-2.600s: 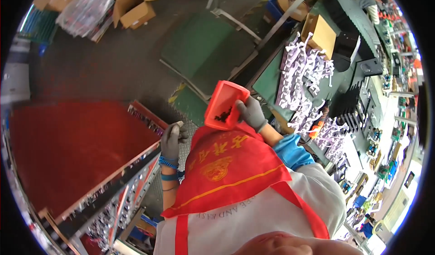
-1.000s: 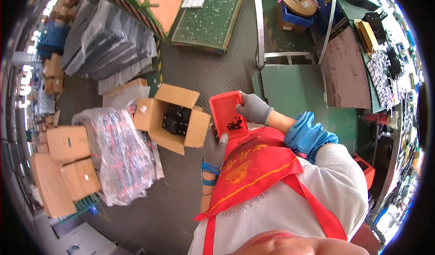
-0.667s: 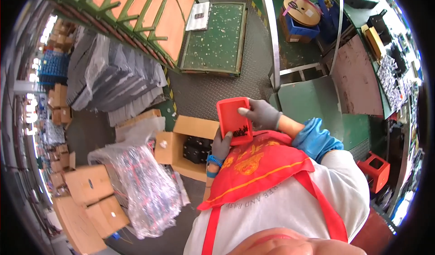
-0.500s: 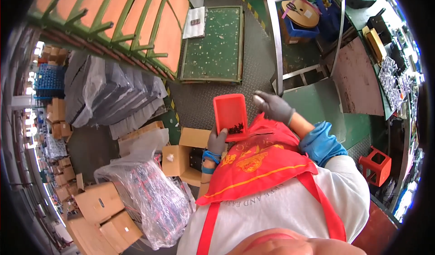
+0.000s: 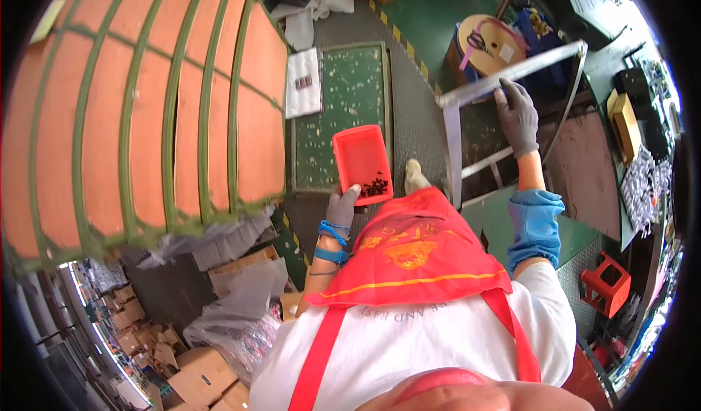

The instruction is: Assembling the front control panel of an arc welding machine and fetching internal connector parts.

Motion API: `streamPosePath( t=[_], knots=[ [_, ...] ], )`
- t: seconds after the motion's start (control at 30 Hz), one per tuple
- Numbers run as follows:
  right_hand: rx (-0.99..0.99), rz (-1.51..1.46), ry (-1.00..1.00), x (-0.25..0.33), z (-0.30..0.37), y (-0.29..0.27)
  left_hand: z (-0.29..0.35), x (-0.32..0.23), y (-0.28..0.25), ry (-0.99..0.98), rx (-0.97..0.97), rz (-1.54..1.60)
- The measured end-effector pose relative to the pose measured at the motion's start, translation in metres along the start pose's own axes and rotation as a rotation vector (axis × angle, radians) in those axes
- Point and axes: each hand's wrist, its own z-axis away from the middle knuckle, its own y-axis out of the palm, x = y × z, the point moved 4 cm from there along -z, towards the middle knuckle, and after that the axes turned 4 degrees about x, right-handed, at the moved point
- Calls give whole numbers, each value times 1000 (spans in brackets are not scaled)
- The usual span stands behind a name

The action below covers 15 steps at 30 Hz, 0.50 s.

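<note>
- Red bin (image 5: 360, 151): already held, pinched in left hand's (image 5: 342, 209) fingers
- Black parts (image 5: 375, 187): still inside, beside those fingers
- Metal frame (image 5: 548, 60): at right hand's (image 5: 519, 119) fingers, loosely together; contact unclear

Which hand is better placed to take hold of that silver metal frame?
Probably the right hand: it is right by the metal frame, though contact is unclear, and it holds nothing visible. The left hand is busy holding the red bin, with small black pieces inside.

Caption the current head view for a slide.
Gloved left hand holds a red plastic bin of small black parts; gloved right hand is near a metal frame.
</note>
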Motion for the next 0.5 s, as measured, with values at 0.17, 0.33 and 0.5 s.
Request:
streamPosePath(
  t=[0.17,0.33,0.5],
  knots=[
    [53,225,-73,-52,-71,48,-109,-90,44,39,127,-164],
    [24,134,-39,-60,-86,54,-204,-180,123,6,229,-204],
    [43,95,53,-57,-98,49,-307,-224,209,-96,360,-290]
  ],
)
